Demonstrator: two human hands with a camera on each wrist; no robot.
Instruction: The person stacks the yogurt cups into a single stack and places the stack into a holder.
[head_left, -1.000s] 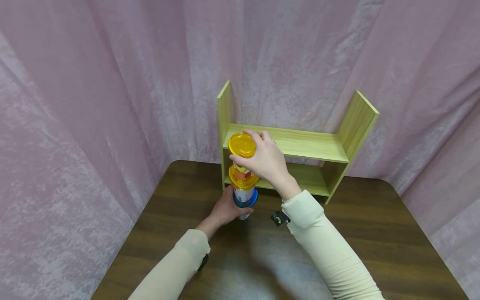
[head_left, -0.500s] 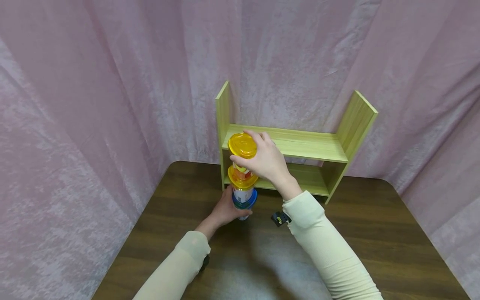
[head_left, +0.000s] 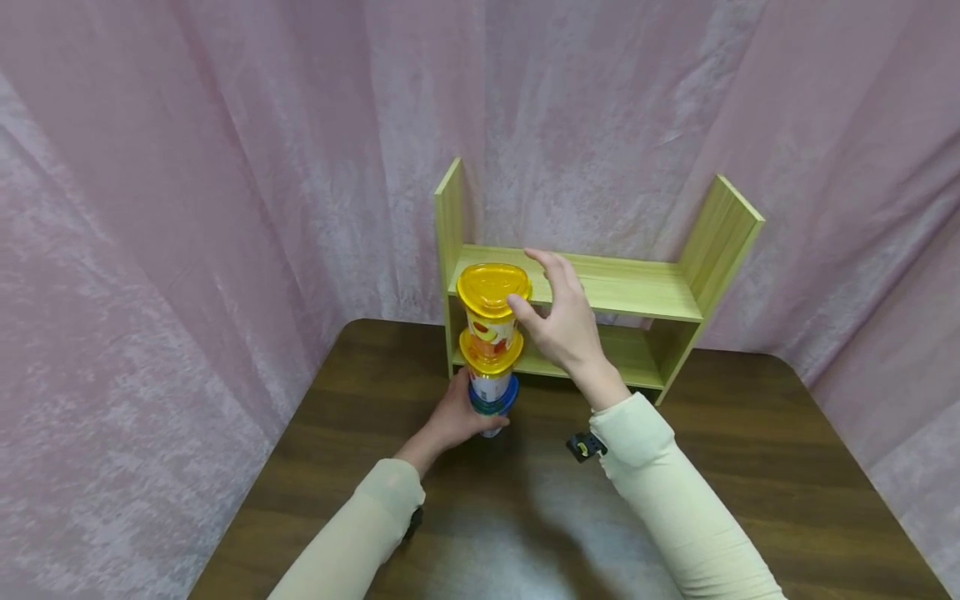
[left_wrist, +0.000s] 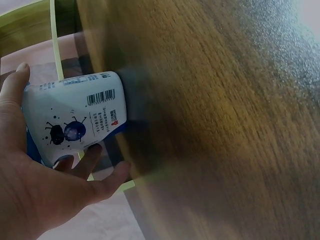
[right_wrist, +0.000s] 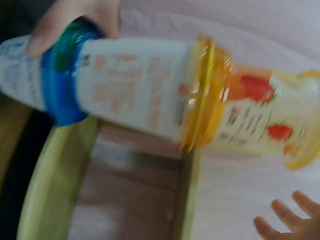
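From the head camera, three stacked cups (head_left: 490,350) stand on the table (head_left: 750,467) before the shelf (head_left: 637,300). The left hand (head_left: 457,417) grips the bottom cup; the right hand (head_left: 562,321) hovers with fingers spread, thumb beside the top lid.

Left wrist: fingers wrap the bottom cup (left_wrist: 75,117); a barcode shows, its small print unreadable.

Right wrist: blurred labels, unreadable; fingertips (right_wrist: 285,220) apart from the stack.

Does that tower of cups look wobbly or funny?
A little. Three lidded cups are stacked on the table instead of the shelf. The top cup sits slightly off-centre. The left hand grips the bottom cup; the right hand is open beside the top.
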